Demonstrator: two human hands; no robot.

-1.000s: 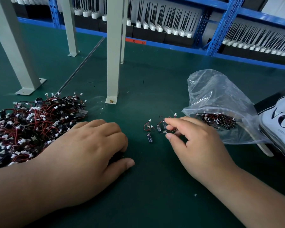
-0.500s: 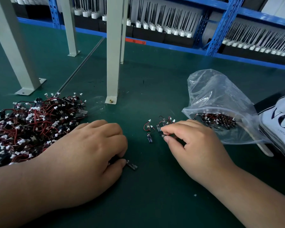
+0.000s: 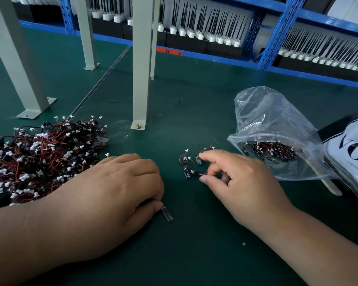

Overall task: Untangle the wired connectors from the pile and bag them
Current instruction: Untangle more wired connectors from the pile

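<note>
right hand raised off loose connectors; black connector further out of left hand.
green tabletop, blue racking. right grip pinches red wire; left grip pinches black connector. tangled pile left, clear bag right.

The pile runs off the frame's left edge, and my left hand covers its near corner. A black connector pokes out by my thumb tip. Its wire is hidden under my fingers, as is whether I pinch it. My right hand pinches a red wire among the loose connectors, hiding its end. At the right edge the white printed bag is cut off mid-word.
</note>
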